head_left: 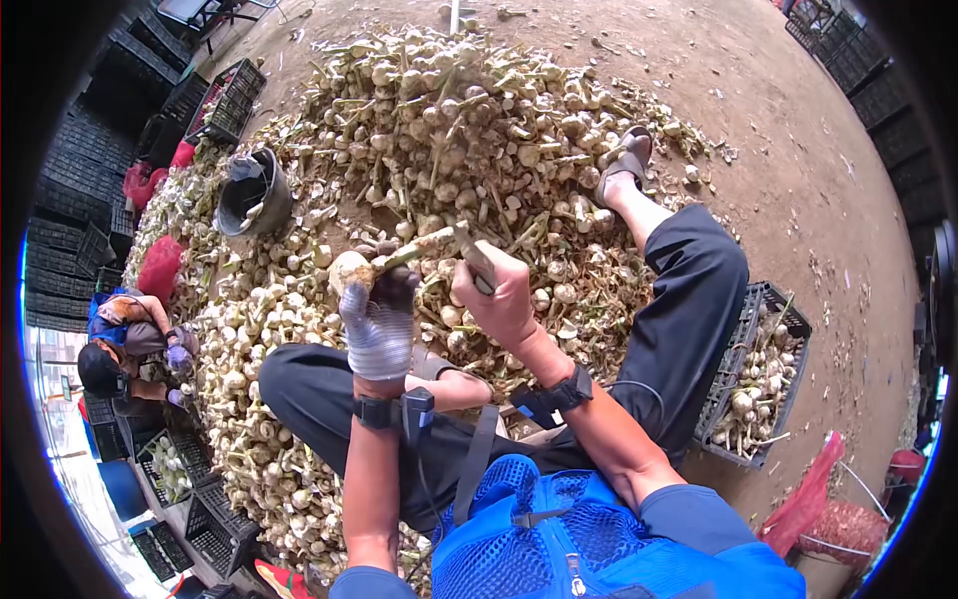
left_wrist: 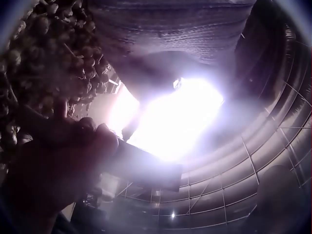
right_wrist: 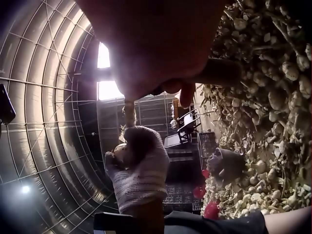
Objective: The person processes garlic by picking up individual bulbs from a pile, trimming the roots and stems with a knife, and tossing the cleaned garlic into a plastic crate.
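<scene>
My left hand (head_left: 379,329), in a striped white glove with dark fingertips, holds a garlic bulb (head_left: 351,272). The bulb's long stem (head_left: 429,242) points right, toward my other hand. My bare right hand (head_left: 502,299) grips a flat greyish knife (head_left: 473,256), whose upper end overlaps the stem's tip. In the right wrist view the gloved hand (right_wrist: 141,170) holds the bulb (right_wrist: 119,155) below my right hand (right_wrist: 151,53), with the stem upright between them. Glare washes out much of the left wrist view; the glove (left_wrist: 170,34) shows at its top.
A large heap of garlic (head_left: 439,120) lies ahead, and more bulbs (head_left: 269,399) spread along my left. A dark bucket (head_left: 277,205) stands among them. A crate of garlic (head_left: 763,379) sits by my right leg. Another person (head_left: 135,339) sits at far left near stacked crates (head_left: 75,180).
</scene>
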A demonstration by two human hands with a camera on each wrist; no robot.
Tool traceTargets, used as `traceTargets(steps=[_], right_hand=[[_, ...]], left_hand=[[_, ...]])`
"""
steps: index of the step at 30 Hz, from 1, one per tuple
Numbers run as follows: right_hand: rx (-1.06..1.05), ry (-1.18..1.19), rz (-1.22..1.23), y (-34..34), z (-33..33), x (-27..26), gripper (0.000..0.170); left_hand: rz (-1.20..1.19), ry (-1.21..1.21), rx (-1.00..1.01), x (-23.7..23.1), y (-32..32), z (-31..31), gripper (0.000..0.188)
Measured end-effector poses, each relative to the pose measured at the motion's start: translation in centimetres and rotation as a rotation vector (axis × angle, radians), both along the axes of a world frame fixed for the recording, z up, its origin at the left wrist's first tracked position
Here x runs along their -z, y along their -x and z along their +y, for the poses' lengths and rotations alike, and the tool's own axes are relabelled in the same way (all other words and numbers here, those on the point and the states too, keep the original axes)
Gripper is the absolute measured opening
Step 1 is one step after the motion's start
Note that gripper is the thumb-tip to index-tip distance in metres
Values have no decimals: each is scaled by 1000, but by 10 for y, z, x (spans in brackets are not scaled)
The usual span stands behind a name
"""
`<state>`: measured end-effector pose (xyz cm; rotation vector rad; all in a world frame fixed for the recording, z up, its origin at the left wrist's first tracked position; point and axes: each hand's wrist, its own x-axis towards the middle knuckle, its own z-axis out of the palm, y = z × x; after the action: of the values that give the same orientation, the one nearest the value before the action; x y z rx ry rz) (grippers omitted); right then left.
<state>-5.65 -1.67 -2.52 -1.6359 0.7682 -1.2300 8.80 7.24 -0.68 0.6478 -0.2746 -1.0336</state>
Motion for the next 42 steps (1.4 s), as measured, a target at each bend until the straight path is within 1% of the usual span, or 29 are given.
traceTargets(steps=[1, 4, 6, 7, 8, 9, 11, 12, 13, 14, 15, 16, 17, 18, 19, 20, 21, 23, 24, 25, 26, 29, 30, 33, 35, 36, 39, 41, 42], right_hand=[[-1, -3, 2, -2, 1, 3, 14], [6, 140, 38, -7, 0, 11, 17], [42, 114, 43, -15, 1, 20, 18], [77, 93, 50, -18, 1, 31, 18], [48, 31, 190, -19, 0, 52, 20], [45, 27, 191, -20, 3, 78, 20], [21, -272, 502, -21, 13, 130, 25], [74, -294, 581, -14, 21, 158, 26], [119, -319, 665, -4, 28, 176, 27], [138, -462, 760, 8, 25, 172, 24], [157, -450, 887, 7, 17, 186, 23], [174, -405, 883, 3, 10, 186, 23], [190, -361, 878, -2, 4, 186, 24], [180, -330, 908, -11, -3, 183, 17], [149, -296, 909, -19, -11, 185, 19], [139, -233, 951, -30, -21, 187, 21], [127, -171, 992, -40, -29, 194, 24], [77, -81, 1088, -60, -40, 176, 26], [18, -26, 1151, -69, -47, 182, 26], [-1, 15, 1172, -77, -51, 189, 20], [-23, 57, 1185, -85, -55, 197, 17], [-79, 108, 1253, -100, -57, 223, 16], [-114, 128, 1254, -102, -56, 230, 16], [-173, 145, 1263, -104, -53, 247, 19], [-127, 179, 1239, -105, -53, 256, 21], [-130, 163, 1237, -105, -53, 255, 27], [-86, 89, 1175, -102, -50, 242, 33], [-60, 62, 1116, -102, -45, 216, 33], [-36, 31, 1058, -101, -43, 200, 33]], left_hand=[[2, -3, -1, 1, 0, 0, 46], [59, -18, 58, -2, 6, -4, 43], [87, -13, 61, 0, 10, -6, 43], [116, -4, 63, 2, 11, -6, 43], [135, 0, 73, 2, 9, -7, 43], [136, -4, 70, 2, 5, -9, 43], [269, 247, 104, 0, -9, -15, 48], [416, 390, 128, -10, -25, -12, 61], [509, 618, -14, -41, -58, 9, 75], [601, 879, -125, -72, -90, 31, 89], [507, 930, -139, -95, -95, 44, 97], [311, 811, -248, -90, -122, 67, 98], [301, 734, -334, -73, -151, 84, 90], [302, 651, -328, -60, -151, 88, 79], [305, 564, -324, -55, -141, 86, 68], [314, 519, -255, -52, -134, 85, 55], [209, 435, -339, -51, -126, 81, 62], [123, 425, -248, -56, -103, 67, 62], [122, 372, -219, -57, -95, 64, 62], [122, 319, -190, -58, -89, 61, 62], [108, 182, -288, -61, -82, 59, 61], [235, 258, -198, -56, -93, 66, 54], [228, 260, -214, -58, -94, 64, 51], [267, 208, -251, -56, -99, 68, 49], [255, 208, -255, -53, -103, 70, 50], [235, 213, -251, -52, -104, 71, 50], [183, 146, -244, -51, -108, 74, 50], [64, 38, -254, -50, -104, 76, 47], [-56, -54, -254, -52, -98, 74, 47]])
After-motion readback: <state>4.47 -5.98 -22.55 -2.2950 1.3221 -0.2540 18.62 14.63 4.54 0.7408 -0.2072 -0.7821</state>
